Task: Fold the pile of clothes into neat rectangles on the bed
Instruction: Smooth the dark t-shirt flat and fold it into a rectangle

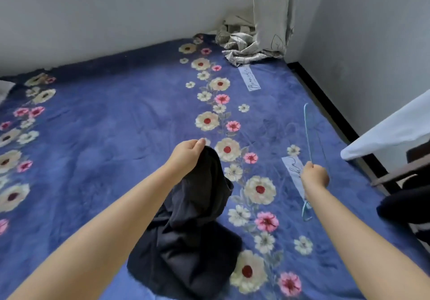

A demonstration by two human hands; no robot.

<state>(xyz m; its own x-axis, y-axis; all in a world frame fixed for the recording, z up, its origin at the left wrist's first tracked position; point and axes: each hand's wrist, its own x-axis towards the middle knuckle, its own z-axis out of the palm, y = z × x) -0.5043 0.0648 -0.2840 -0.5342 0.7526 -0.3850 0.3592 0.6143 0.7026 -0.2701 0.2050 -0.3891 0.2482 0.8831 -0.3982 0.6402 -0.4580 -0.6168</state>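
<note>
One dark garment (188, 225), one blue hanger (308, 136), both gripped.

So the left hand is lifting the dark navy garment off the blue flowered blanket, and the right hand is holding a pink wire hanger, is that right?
Not quite: the thin wire hanger is light blue, not pink, as the head view shows. The rest holds: the left hand lifts the dark navy garment off the blue flowered blanket, and the right hand holds the hanger.
</note>
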